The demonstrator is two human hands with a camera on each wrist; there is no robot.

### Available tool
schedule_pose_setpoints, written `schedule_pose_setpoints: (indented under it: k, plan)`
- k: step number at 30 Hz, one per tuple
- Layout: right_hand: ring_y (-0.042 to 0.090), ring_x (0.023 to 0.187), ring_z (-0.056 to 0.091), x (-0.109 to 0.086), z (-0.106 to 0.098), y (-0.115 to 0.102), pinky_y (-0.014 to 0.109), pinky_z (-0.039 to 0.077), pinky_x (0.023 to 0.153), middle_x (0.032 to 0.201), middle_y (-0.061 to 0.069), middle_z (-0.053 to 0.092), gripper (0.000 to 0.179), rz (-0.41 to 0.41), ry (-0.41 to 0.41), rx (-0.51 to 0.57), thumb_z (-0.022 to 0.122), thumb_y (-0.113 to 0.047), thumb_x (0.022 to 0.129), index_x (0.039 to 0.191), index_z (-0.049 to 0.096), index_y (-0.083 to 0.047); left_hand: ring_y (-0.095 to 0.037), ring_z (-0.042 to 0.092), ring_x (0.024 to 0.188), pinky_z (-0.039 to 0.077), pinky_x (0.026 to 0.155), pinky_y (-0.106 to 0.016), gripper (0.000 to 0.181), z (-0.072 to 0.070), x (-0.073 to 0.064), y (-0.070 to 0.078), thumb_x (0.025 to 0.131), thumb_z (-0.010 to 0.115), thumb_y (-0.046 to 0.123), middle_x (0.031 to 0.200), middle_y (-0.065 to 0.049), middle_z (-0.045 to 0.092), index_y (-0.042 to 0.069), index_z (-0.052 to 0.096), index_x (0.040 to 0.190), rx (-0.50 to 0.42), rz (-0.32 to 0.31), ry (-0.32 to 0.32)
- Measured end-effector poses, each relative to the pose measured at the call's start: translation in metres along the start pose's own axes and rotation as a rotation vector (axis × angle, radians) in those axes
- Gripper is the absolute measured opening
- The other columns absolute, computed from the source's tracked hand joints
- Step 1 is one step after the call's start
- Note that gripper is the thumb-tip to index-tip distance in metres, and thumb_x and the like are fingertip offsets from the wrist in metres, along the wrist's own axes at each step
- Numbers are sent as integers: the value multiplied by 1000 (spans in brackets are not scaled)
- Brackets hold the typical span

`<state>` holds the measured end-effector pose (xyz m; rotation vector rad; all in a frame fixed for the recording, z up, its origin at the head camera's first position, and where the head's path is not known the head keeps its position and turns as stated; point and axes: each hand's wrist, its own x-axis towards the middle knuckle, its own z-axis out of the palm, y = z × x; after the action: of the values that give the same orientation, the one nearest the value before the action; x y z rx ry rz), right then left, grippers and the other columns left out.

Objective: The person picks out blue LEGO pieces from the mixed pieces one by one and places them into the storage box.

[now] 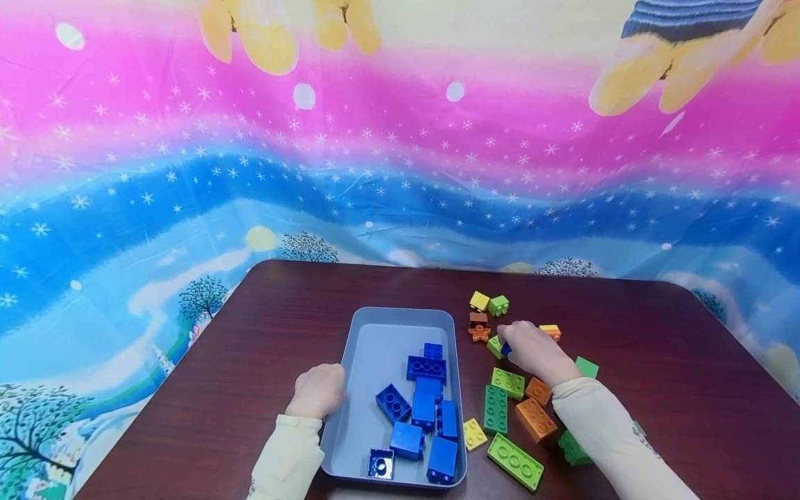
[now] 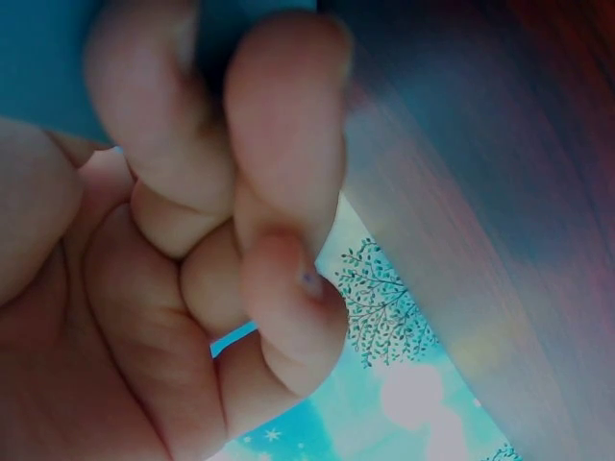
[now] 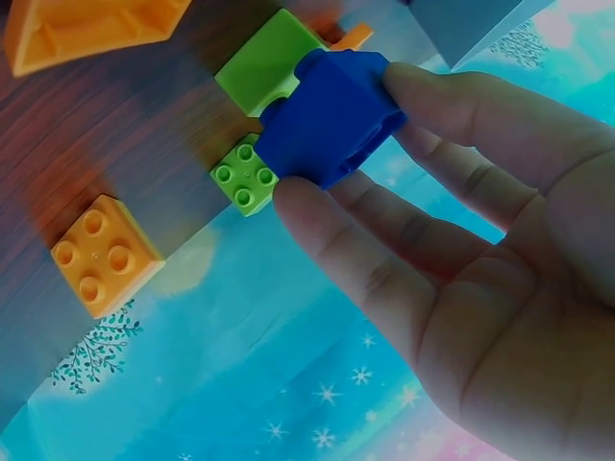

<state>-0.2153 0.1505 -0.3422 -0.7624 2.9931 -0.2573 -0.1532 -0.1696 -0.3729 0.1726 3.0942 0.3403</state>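
In the head view my right hand is over the loose bricks on the right. Between thumb and fingertips it pinches a blue building brick, seen best in the right wrist view. A lime brick shows just behind it. On the left, my left hand grips the left rim of a grey-blue tray, fingers curled. Its fingertips in the left wrist view overlap the tray wall. Several blue bricks lie in the tray, mostly along its right half.
Right of the tray lie several bricks: green, lime, orange and yellow. An orange star-shaped piece lies farther back near a yellow brick. Behind the dark wooden table hangs a printed cloth.
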Motion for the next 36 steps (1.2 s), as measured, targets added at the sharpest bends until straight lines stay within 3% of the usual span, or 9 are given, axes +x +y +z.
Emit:
schedule_pose_setpoints:
  k: [5, 16, 25, 36]
  plan:
    - [15, 60, 45, 0, 0, -1, 26, 39, 52, 68, 4, 50, 16, -11, 6, -13, 63, 11, 73, 79, 56, -2, -15, 42, 45, 37, 40, -32, 25, 0, 0, 0, 76, 58, 0, 50, -2, 41, 8, 46, 56, -3, 1, -3]
    - [22, 67, 55, 1, -2, -8, 29, 47, 56, 70, 8, 54, 15, -18, 17, -64, 66, 7, 73, 81, 57, -3, -15, 43, 46, 38, 41, -34, 25, 0, 0, 0, 76, 57, -1, 51, -3, 41, 8, 45, 56, -9, -3, -1]
    - [18, 60, 53, 1, -2, -14, 26, 45, 51, 66, 6, 53, 14, -64, 56, -93, 68, 5, 72, 80, 58, -2, -15, 42, 46, 37, 40, -33, 25, -1, 0, 0, 77, 58, -1, 50, -3, 41, 8, 46, 56, -9, -5, -5]
    - [23, 67, 54, 3, -8, -23, 31, 48, 57, 70, 8, 56, 15, -34, 48, -124, 69, 3, 72, 82, 59, -3, -14, 41, 46, 38, 41, -33, 27, -1, -1, 1, 76, 58, -1, 50, -2, 41, 8, 45, 55, -20, -8, -2]
